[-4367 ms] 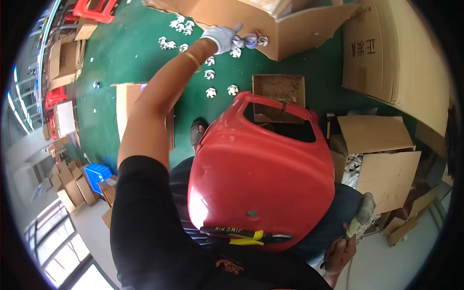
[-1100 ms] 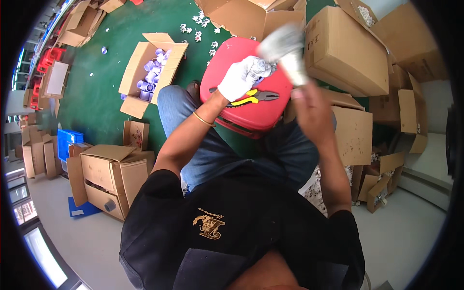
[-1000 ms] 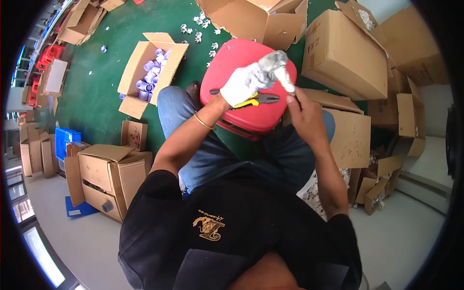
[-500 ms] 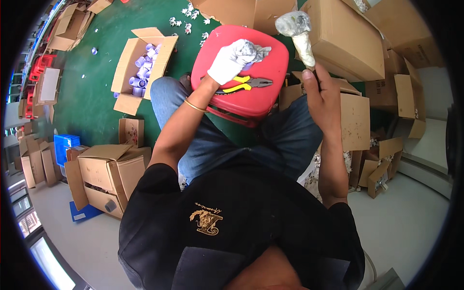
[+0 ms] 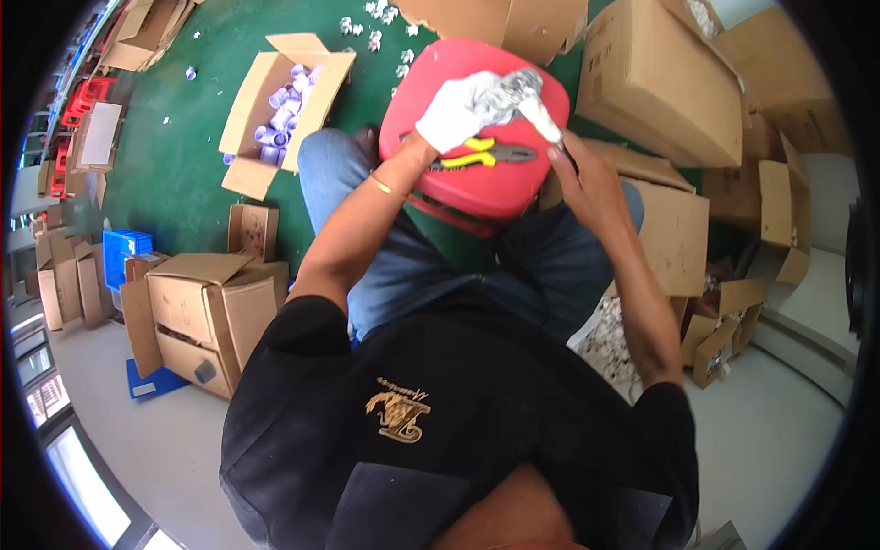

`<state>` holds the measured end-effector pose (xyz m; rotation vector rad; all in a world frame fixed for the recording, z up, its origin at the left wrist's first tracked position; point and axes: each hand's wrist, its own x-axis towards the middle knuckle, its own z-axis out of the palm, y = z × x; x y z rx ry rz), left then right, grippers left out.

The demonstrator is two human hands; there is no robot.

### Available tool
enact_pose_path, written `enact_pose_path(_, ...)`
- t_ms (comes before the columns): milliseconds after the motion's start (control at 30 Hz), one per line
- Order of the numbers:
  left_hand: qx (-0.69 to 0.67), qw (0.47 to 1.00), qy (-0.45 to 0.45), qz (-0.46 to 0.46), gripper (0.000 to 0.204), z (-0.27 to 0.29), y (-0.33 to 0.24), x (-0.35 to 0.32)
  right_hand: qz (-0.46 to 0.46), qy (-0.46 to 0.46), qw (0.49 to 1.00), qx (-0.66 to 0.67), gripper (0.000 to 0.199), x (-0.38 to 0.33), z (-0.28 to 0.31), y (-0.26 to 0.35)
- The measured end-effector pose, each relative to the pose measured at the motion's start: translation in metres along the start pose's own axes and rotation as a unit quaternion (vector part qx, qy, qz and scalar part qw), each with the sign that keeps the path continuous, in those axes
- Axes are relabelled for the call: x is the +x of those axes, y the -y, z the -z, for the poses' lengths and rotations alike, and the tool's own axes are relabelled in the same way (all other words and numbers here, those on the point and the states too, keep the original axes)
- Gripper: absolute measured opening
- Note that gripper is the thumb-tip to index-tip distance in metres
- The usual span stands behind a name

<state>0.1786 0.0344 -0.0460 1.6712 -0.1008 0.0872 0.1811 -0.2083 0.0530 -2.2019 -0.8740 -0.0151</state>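
Note:
My left hand (image 5: 458, 112), in a white glove with greyed fingertips, is closed over the red stool (image 5: 481, 194) between my knees. What its fingers hold is hidden by the glove and the tool head. In my bare right hand (image 5: 591, 183) is a mallet (image 5: 539, 119) with a dark grip, its head and neck wrapped in whitish, grey-smudged material. The mallet head is down against or right beside the gloved fingertips; I cannot tell whether they touch. Pliers (image 5: 490, 154) with yellow-and-black handles lie on the seat just below my left hand.
Left of the stool, an open carton (image 5: 246, 119) holds several purple cup-shaped pieces (image 5: 280, 128). Small white pieces (image 5: 374, 39) lie scattered on the green floor beyond. Large cardboard boxes (image 5: 660, 82) crowd the right side. A closed-flap carton (image 5: 188, 307) and a blue crate (image 5: 124, 252) stand at lower left.
My right hand has swung the mallet down and leftward from its raised position to the gloved fingertips. The left hand stays over the stool; the whole view has shifted slightly.

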Motion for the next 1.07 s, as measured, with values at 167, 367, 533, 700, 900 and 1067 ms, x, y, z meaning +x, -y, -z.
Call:
enact_pose_path(167,0.011,0.992,0.001,-0.122,0.016,-0.002,0.004,0.002,-0.038,-0.087,0.995,0.005,0.025,-0.009,0.015,0.004)
enact_pose_path(367,-0.049,0.965,-0.094,-0.238,0.018,0.027,-0.003,0.011,-0.113,-0.147,0.974,0.132,0.025,-0.055,0.013,-0.015)
enact_pose_path(533,-0.560,0.784,-0.163,-0.210,0.016,0.085,-0.013,0.002,-0.279,-0.144,0.910,0.271,0.029,-0.121,-0.004,-0.042)
enact_pose_path(700,-0.599,0.732,-0.203,-0.255,0.014,0.107,-0.015,-0.030,-0.226,-0.099,0.953,0.177,0.035,-0.130,-0.016,-0.060)
enact_pose_path(900,-0.663,0.681,-0.136,-0.280,0.007,0.093,-0.046,-0.053,-0.130,0.006,0.991,0.041,0.038,-0.058,-0.031,-0.049)
enact_pose_path(1067,-0.696,0.632,0.082,-0.331,0.038,0.119,0.006,-0.049,-0.080,0.097,0.990,-0.055,0.038,0.012,-0.048,-0.047)
